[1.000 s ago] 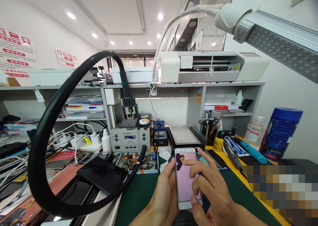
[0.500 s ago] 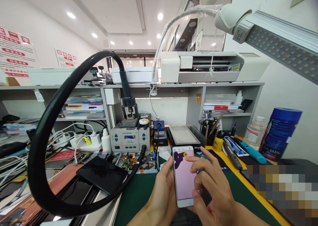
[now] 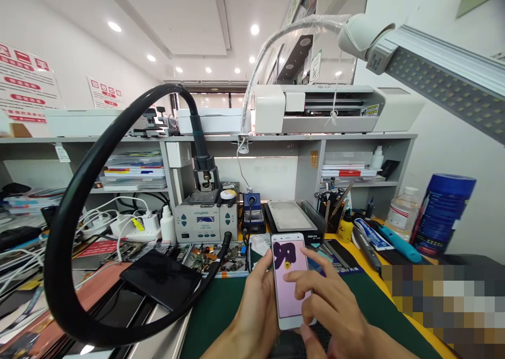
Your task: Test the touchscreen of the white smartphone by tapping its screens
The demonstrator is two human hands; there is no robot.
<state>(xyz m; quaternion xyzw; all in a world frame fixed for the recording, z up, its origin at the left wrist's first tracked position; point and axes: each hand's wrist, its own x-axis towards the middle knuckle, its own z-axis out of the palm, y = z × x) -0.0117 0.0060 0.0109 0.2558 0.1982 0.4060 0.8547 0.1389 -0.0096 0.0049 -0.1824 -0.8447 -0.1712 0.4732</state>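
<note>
A white smartphone [image 3: 292,301] stands tilted up above the dark green mat, its screen lit pink. Dark purple patches cover the upper part of that screen, and a small yellow round mark shows just above a fingertip. My left hand [image 3: 256,306] is closed around the phone's left side and back. Over the screen's right half is my right hand [image 3: 331,306], fingers apart and bent. One of its fingertips is at the screen near the yellow mark. Its index finger reaches past the phone's upper right edge, and its thumb is by the lower edge.
Behind the phone are a flat heating plate [image 3: 291,216] and a tray of circuit boards [image 3: 216,256]. A thick black hose [image 3: 59,243] loops across the left from the hot-air station [image 3: 205,222]. Tools and a blue canister [image 3: 444,214] stand right; a lamp [image 3: 445,80] hangs above.
My right fingertip has moved down and slightly left over the screen, and the yellow mark with it. The purple area at the top has grown. My left hand still holds the phone.
</note>
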